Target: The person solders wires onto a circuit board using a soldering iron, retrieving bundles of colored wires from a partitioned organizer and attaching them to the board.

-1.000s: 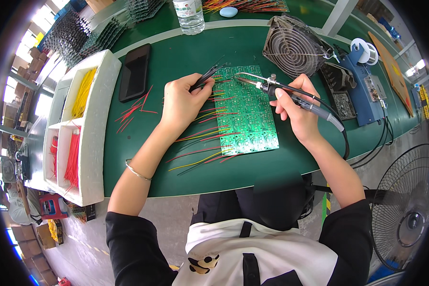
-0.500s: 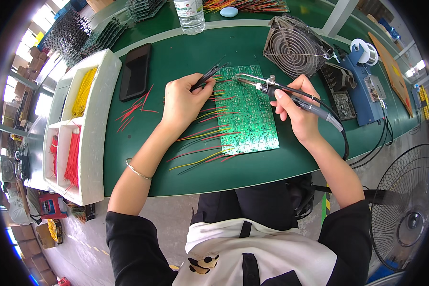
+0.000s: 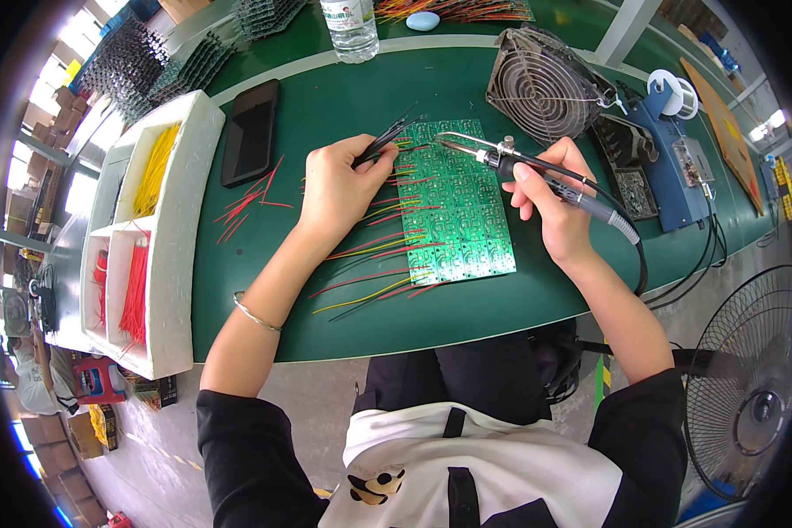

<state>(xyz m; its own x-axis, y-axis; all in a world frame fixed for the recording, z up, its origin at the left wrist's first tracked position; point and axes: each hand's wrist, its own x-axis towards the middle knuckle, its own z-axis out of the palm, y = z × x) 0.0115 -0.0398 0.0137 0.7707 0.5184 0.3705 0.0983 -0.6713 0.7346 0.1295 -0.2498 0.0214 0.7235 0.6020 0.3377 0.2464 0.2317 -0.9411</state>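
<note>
A green circuit board panel (image 3: 466, 220) lies on the green table, with red, yellow and black wires (image 3: 370, 255) sticking out past its left edge. My left hand (image 3: 348, 180) is closed around a bundle of black wires (image 3: 385, 143) at the panel's upper left. In my right hand (image 3: 550, 198) is a soldering iron (image 3: 519, 169) with a thin metal tube beside its tip. The tip points left over the upper part of the panel; whether it touches the board I cannot tell. A cable runs from the iron's rear end to the right.
At left stands a white foam box (image 3: 172, 299) of yellow and red wires, beside a black phone (image 3: 250, 132) and loose red wires (image 3: 246, 202). A metal-grilled fan (image 3: 546, 88), a soldering iron stand (image 3: 629, 167) and a blue solder station (image 3: 673, 167) line the right. A water bottle (image 3: 350, 31) stands behind.
The soldering iron's tip has shifted very slightly up and away from the wire ends. My left hand stays where it was with the black wires.
</note>
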